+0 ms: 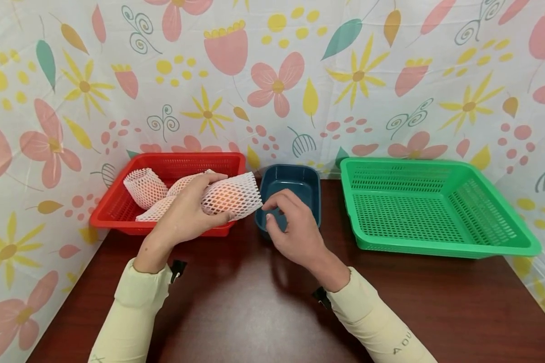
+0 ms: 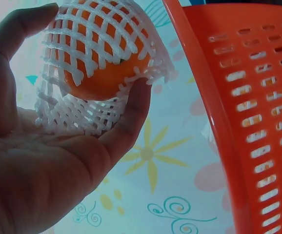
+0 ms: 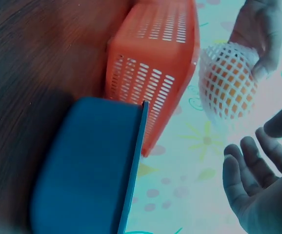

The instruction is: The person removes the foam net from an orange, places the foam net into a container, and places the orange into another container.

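My left hand [image 1: 186, 212] grips an orange [image 2: 102, 80] wrapped in a white foam net sleeve [image 1: 231, 196], held up over the right side of the red basket [image 1: 168, 230]. In the left wrist view the thumb and fingers curve around the sleeve, and orange peel shows through its mesh and opening. My right hand [image 1: 295, 229] hovers just right of the sleeve's loose end, above the small blue bin [image 1: 315, 174]. Its fingers are loosely bent with nothing between them, and a gap separates them from the sleeve in the right wrist view.
Several more net-wrapped fruits [image 1: 145, 187] lie in the red basket on the left. A large green basket [image 1: 440, 247] with slotted sides stands at the right. All three containers sit on a dark brown table [image 1: 254, 312] before a flower-patterned cloth [image 1: 272, 126].
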`<state>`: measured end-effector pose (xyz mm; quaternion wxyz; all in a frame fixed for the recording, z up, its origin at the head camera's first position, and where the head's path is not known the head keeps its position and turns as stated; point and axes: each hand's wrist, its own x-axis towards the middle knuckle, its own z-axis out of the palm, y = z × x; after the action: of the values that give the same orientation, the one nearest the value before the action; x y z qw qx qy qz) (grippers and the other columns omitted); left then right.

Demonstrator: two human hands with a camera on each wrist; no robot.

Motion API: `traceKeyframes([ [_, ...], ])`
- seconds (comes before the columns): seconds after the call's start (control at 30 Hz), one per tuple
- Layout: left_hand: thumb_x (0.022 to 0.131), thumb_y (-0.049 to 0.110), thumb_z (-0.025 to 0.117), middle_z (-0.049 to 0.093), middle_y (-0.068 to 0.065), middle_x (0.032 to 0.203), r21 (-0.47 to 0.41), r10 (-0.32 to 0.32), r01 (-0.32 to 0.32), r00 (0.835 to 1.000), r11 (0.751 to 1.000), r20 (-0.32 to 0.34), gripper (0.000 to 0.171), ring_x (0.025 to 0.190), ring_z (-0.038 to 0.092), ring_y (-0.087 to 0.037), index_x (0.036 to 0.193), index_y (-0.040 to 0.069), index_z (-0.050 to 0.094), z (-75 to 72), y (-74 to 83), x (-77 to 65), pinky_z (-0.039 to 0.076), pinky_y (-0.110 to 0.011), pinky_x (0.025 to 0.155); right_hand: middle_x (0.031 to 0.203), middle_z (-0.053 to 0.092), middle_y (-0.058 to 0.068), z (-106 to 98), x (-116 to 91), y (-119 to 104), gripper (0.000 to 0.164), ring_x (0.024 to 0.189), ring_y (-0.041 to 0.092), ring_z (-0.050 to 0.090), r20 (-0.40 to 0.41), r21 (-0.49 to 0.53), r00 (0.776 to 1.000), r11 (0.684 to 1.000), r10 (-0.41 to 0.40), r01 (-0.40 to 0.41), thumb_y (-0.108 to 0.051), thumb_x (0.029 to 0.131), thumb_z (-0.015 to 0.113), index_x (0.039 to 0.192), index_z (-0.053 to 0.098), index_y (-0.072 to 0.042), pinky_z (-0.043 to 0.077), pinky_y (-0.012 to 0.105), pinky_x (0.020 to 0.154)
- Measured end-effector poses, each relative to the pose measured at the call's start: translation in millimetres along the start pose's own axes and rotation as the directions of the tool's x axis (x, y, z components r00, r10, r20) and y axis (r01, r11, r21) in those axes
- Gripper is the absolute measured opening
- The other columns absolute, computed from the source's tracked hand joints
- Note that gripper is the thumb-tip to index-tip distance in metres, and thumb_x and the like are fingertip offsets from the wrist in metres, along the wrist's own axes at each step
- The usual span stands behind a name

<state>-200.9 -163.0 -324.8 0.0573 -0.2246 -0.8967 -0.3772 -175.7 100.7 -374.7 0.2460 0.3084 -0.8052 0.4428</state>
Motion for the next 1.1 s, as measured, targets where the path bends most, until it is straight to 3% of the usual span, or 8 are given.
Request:
traceKeyframes([
  [0.17,0.076,0.025,0.094,0.055,0.000,0.143,-0.060,-0.004,0.008,0.998,0.998,0.062,0.085,0.127,0.052,-0.023,0.150,0.022,0.051,0.9,4.7,-3.3,0.051,-0.053,0.104,0.112,0.067,0.001,-4.2,0.3,0.8,0.018,0.103,0.017,0.062,-0.051,0.047,0.998,0.999,0.022,-0.019,0.006,0.097,0.062,0.107,0.068,-0.007,0.058,0.038,0.084],
  [0.37,0.076,0.025,0.095,0.054,0.006,0.141,-0.097,0.022,-0.014,0.996,0.995,0.084,0.086,0.124,0.052,-0.018,0.150,0.032,0.051,2.6,11.7,-5.2,0.054,-0.047,0.098,0.115,0.068,0.001,-15.9,-0.5,-1.9,0.020,0.105,0.015,0.062,-0.076,0.097,0.997,0.995,-0.001,0.009,0.007,0.100,0.059,0.111,0.071,-0.006,0.055,0.029,0.085],
  [0.63,0.082,0.026,0.091,0.057,0.003,0.141,-0.196,0.118,-0.088,0.982,0.977,0.149,0.081,0.123,0.054,-0.019,0.153,0.027,0.051,5.7,17.9,-6.2,0.052,-0.046,0.101,0.119,0.069,0.001,-28.6,2.5,-5.7,0.021,0.113,0.018,0.064,-0.077,0.136,0.996,0.989,-0.047,0.057,0.005,0.099,0.066,0.113,0.076,-0.008,0.056,0.029,0.095],
  [0.93,0.084,0.025,0.089,0.057,0.011,0.140,-0.250,0.151,-0.102,0.970,0.963,0.189,0.076,0.124,0.055,-0.015,0.150,0.032,0.052,13.9,26.0,-8.5,0.052,-0.044,0.103,0.115,0.071,0.006,-45.3,-0.5,-6.6,0.022,0.104,0.020,0.067,-0.081,0.133,0.981,0.974,-0.176,0.186,0.008,0.092,0.072,0.107,0.079,-0.007,0.056,0.025,0.092],
  [1.1,0.084,0.027,0.089,0.058,0.012,0.139,-0.280,0.175,-0.114,0.963,0.953,0.204,0.075,0.123,0.056,-0.015,0.149,0.033,0.052,17.2,33.2,-10.2,0.054,-0.043,0.102,0.119,0.070,0.009,-52.5,-8.6,-7.1,0.026,0.104,0.022,0.065,-0.040,0.107,0.978,0.973,-0.203,0.206,0.007,0.088,0.074,0.110,0.078,-0.005,0.055,0.020,0.092],
])
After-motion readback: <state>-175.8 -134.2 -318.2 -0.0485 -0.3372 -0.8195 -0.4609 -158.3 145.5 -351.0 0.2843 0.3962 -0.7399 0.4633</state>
